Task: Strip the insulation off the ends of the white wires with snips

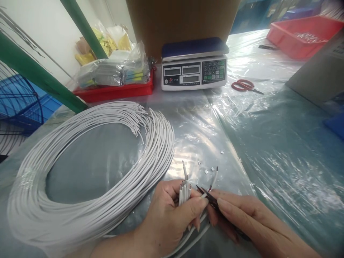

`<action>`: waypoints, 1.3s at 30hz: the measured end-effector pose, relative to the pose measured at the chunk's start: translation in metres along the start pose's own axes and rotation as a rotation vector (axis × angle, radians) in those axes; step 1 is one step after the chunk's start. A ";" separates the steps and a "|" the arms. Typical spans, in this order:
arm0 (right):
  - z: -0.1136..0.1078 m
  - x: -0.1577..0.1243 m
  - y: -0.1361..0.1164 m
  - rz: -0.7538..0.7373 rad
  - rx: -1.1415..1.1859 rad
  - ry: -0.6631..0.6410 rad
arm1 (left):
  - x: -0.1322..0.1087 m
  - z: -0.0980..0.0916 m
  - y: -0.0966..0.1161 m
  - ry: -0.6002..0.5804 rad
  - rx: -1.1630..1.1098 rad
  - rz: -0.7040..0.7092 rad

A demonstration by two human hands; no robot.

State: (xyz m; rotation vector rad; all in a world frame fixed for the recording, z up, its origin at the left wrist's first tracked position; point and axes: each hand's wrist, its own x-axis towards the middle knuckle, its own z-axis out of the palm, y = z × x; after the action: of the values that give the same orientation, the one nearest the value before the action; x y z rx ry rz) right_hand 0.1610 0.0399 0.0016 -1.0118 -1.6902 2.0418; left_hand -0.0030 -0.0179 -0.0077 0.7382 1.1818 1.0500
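Note:
My left hand (pixel 174 211) is closed around a small bundle of white wires (pixel 184 193), their cut ends pointing up. Between thumb and forefinger it pinches a single wire end, turned to the right. My right hand (pixel 242 215) grips a dark pointed tool (pixel 215 204) with two slim tips; whether it is tweezers or snips I cannot tell. Its tips meet the pinched wire by my left thumb. Another wire end (pixel 215 175) stands up just behind the tool. To the left lies a big coil of white wires (pixel 88 211), with many cut ends at its top.
Small clear bits (pixel 206 171) lie on the plastic-covered table (pixel 268 143). At the back stand a weighing scale (pixel 195 68) and a red tray (pixel 115 92) of bagged parts. Red-handled scissors (pixel 245 85), a grey box (pixel 317 71) and a red bin (pixel 301 39) are at the right.

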 end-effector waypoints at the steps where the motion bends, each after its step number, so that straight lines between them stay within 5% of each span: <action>1: 0.000 0.000 0.001 -0.006 0.022 -0.013 | 0.000 0.000 0.000 0.001 0.000 0.000; 20: 0.002 0.002 -0.004 -0.147 0.161 0.021 | 0.000 0.002 0.002 0.057 -0.127 -0.090; 24: -0.001 -0.001 0.001 0.042 0.191 0.022 | 0.000 0.002 0.004 0.050 -0.187 -0.086; 29: 0.000 -0.001 0.003 0.284 0.347 0.229 | 0.001 0.004 0.003 0.031 -0.183 -0.121; 39: 0.009 0.005 0.000 0.318 0.643 0.220 | 0.000 0.003 -0.001 0.054 0.123 -0.051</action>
State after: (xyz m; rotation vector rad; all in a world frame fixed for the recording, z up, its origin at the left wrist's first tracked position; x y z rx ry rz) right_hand 0.1514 0.0369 0.0006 -1.2495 -0.7072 2.3211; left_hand 0.0004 -0.0180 -0.0074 0.7754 1.3142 0.9666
